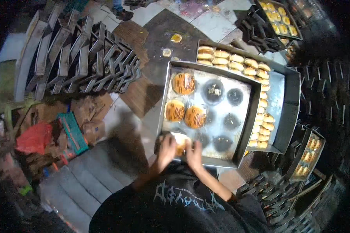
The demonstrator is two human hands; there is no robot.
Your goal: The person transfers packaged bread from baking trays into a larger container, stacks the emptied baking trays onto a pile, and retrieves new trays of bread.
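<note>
A metal tray [253,116] lies in front of me. At its near left corner is a pale-topped round bun [180,140], blurred, with my hands on both sides of it. My left hand [167,149] has its fingers curled against the bun's left side. My right hand [194,153] grips the right side, its fingers bent inward. Beyond them in the tray sit three round golden buns with brown markings: a near left bun [175,110], a bun beside it [195,117] and a far bun [183,83]. Dark round marks [232,121] show on the tray floor.
Under and right of the tray, a deeper tray [291,112] holds rows of pale buns [262,128]. Stacked metal trays [77,54] rise at the left. More bun trays stand at the upper right [278,17] and lower right [308,155]. Grey padding [89,176] lies at lower left.
</note>
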